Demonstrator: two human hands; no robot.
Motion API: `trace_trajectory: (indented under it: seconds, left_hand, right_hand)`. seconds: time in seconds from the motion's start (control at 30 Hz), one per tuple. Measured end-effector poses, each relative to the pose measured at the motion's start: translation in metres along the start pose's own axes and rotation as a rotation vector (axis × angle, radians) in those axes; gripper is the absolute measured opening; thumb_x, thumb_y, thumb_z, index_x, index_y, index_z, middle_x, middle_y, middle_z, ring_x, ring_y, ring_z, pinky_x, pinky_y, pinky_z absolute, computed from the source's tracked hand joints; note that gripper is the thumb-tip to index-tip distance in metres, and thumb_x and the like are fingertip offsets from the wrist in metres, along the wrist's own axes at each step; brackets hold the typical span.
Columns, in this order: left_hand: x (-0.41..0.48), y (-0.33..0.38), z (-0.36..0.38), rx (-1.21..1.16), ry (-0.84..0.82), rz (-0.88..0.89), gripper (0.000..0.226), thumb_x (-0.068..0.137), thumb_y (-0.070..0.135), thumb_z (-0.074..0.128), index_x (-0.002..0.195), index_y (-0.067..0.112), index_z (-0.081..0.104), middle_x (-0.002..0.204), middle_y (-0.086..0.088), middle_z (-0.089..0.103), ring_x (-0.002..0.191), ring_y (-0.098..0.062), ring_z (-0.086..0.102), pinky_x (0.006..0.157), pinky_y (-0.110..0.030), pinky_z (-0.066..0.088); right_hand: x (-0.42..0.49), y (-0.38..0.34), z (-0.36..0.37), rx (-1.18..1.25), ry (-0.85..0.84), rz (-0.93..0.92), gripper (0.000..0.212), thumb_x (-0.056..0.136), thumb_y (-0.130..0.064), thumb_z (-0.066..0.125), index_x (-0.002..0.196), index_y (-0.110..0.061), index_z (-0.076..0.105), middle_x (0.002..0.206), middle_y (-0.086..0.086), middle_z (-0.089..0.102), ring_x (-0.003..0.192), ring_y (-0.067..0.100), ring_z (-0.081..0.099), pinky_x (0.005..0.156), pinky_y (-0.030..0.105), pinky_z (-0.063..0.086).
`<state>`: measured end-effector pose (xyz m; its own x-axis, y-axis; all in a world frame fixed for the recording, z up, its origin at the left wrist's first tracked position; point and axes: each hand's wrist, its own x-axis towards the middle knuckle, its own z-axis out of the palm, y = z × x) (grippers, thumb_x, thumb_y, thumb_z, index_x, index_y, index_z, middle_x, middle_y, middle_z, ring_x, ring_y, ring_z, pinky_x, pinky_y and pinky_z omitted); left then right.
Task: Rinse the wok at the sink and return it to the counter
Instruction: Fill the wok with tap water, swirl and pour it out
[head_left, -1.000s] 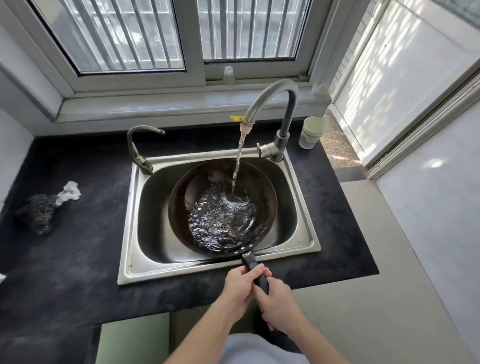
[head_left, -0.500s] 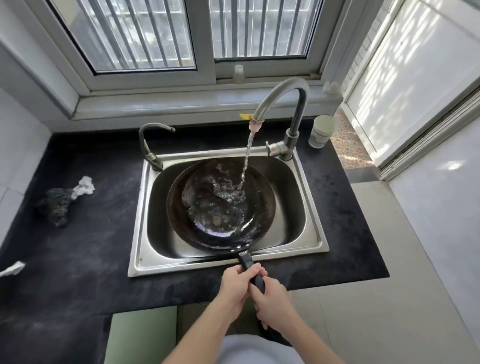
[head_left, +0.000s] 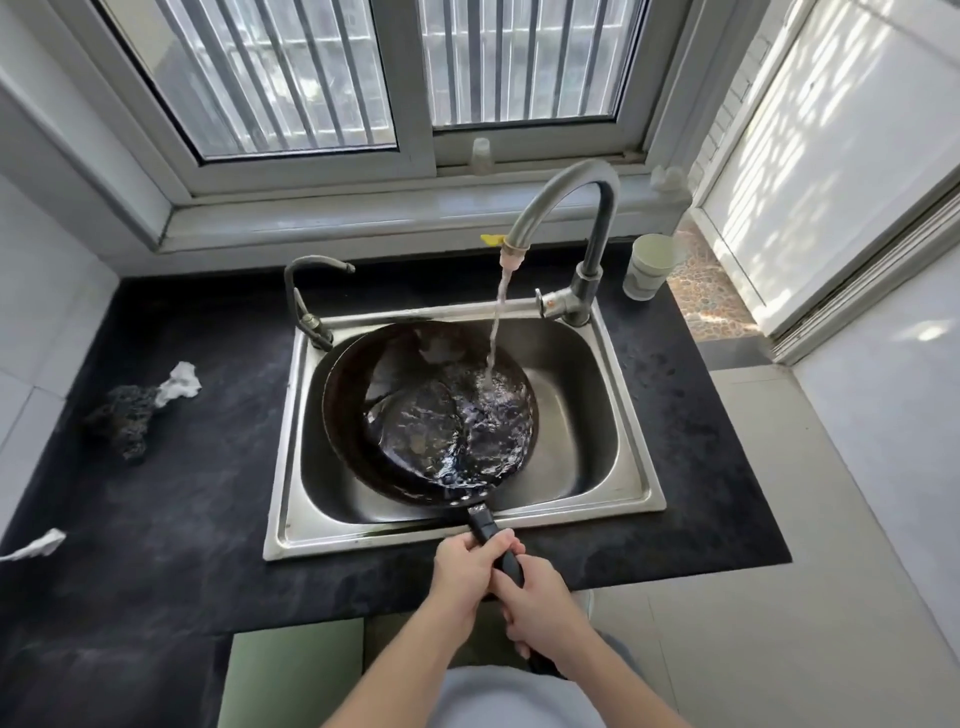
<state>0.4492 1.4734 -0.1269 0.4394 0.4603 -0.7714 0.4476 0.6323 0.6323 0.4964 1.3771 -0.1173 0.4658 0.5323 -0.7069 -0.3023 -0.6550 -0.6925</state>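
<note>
Stainless steel sink (head_left: 631, 499) set in a black counter (head_left: 171, 519), straight ahead of both hands. Tall gooseneck tap (head_left: 571, 208) at the sink's far right corner, running; stream (head_left: 496, 332) lands in the wok's right half. Smaller bent tap (head_left: 306, 306) at the far left corner, no water seen from it. White cup (head_left: 649, 265) on the counter beyond the right hand, just right of the tall tap's base. Dark scrubby lump (head_left: 122, 421) with a white crumpled scrap (head_left: 179, 382) touching it, well to the left of the left hand. Another white scrap (head_left: 36, 543) at the frame's left edge. Barred window (head_left: 322, 78) behind the sink. Small pale bottle (head_left: 480, 156) on the sill, blurry. Nothing sits between hands and wok.

Dark wok (head_left: 426, 415) inside the sink basin, filling its left and middle, sloshing water pooled toward its right and near side. Its black handle (head_left: 485, 527) sticks out over the sink's near rim toward the person.

Left hand (head_left: 467, 569) wrapped tight around the handle, nearer the wok, fingers curled over the top. Right hand (head_left: 540, 603) clenched on the handle right behind the left, touching it, handle end poking out below the palm. Both forearms bare, pale shirt at the bottom edge.
</note>
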Motion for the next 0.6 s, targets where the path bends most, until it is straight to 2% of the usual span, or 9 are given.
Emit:
trace_trajectory:
  seconds: [0.13,0.27,0.37,0.47,0.6]
  left_hand:
    - [-0.001,0.002,-0.004,0.012,0.008,0.025,0.019,0.091,0.011,0.067,0.091,-0.006,0.074,0.081,-0.01,0.076,0.069,-0.019,0.071,0.063,-0.029,0.059]
    - [-0.002,-0.003,0.0,-0.006,-0.032,0.015,0.019,0.091,0.012,0.066,0.094,-0.005,0.074,0.086,-0.012,0.077,0.078,-0.022,0.072,0.075,-0.034,0.06]
    - [-0.003,-0.008,0.007,-0.052,-0.082,-0.012,0.018,0.092,0.008,0.065,0.095,-0.009,0.072,0.084,-0.013,0.075,0.079,-0.023,0.07,0.076,-0.032,0.059]
    - [-0.001,-0.012,0.016,-0.079,-0.137,-0.046,0.015,0.092,0.009,0.065,0.091,-0.004,0.073,0.087,-0.013,0.075,0.084,-0.024,0.07,0.084,-0.037,0.057]
    - [0.003,-0.01,0.033,-0.166,-0.231,-0.079,0.014,0.094,0.007,0.062,0.093,-0.005,0.069,0.082,-0.011,0.072,0.081,-0.023,0.067,0.084,-0.036,0.055]
  right_hand:
    - [0.001,-0.001,0.005,-0.01,0.005,-0.006,0.022,0.097,-0.026,0.053,0.089,-0.007,0.061,0.054,0.0,0.053,0.038,0.01,0.046,0.04,0.027,0.042]
    - [-0.003,0.005,0.003,-0.085,0.063,-0.028,0.021,0.096,-0.027,0.054,0.084,-0.011,0.061,0.055,-0.003,0.057,0.039,0.009,0.049,0.042,0.026,0.043]
    - [-0.007,0.009,-0.005,-0.157,0.098,-0.036,0.022,0.096,-0.028,0.054,0.084,-0.011,0.06,0.059,0.0,0.06,0.045,0.011,0.053,0.043,0.025,0.043]
    - [-0.009,0.015,-0.014,-0.192,0.132,-0.033,0.025,0.095,-0.033,0.055,0.091,-0.01,0.063,0.068,0.003,0.065,0.052,0.014,0.058,0.048,0.03,0.049]
    - [-0.009,0.018,-0.028,-0.288,0.222,-0.044,0.021,0.096,-0.034,0.056,0.098,-0.015,0.064,0.082,0.001,0.069,0.067,0.014,0.063,0.052,0.023,0.046]
